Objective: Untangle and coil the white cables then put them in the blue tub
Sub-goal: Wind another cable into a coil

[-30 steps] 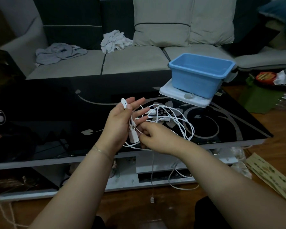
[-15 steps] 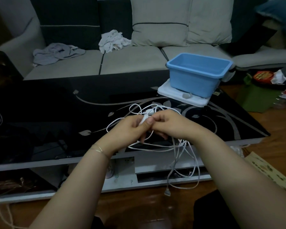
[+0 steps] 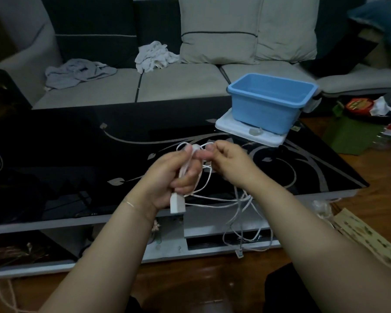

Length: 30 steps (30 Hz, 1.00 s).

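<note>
both hands (image 3: 167, 177) (image 3: 230, 166) gripping white cables (image 3: 239, 213), loops below.

No legible text; red lid (image 3: 359, 104) at right bears print, too blurred.
</note>
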Tool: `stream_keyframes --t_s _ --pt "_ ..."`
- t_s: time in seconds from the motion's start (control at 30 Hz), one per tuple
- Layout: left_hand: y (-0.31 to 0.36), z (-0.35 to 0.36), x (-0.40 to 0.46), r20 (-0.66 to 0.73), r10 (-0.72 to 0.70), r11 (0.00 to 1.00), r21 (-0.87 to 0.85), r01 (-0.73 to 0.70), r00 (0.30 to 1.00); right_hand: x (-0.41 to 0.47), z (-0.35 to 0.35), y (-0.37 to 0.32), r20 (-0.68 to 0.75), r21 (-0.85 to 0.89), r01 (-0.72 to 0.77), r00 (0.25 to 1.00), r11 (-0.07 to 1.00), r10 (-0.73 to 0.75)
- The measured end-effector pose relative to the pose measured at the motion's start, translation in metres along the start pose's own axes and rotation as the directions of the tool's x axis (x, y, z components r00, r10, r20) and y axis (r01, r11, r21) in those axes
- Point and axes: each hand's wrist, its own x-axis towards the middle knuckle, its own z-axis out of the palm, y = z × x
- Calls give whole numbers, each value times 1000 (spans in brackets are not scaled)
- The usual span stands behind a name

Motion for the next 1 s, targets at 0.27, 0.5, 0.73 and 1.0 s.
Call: stream_keyframes --t_s 0.27,0.5,0.73,1.0 --pt "10 -10 0 -375 207 960 -100 -262 904 -18 37 -1 247 -413 127 969 902 -23" --pt "2 -11 4 -405 367 826 556 -93 837 -27 30 -15 250 -514 211 964 831 -89" --pt "-3 -5 -1 -283 266 260 942 215 921 -24 7 -23 359 -190 47 933 981 25" --pt "3 6 -2 -90 -23 520 849 89 996 -15 -19 -18 238 -84 31 971 996 -10"
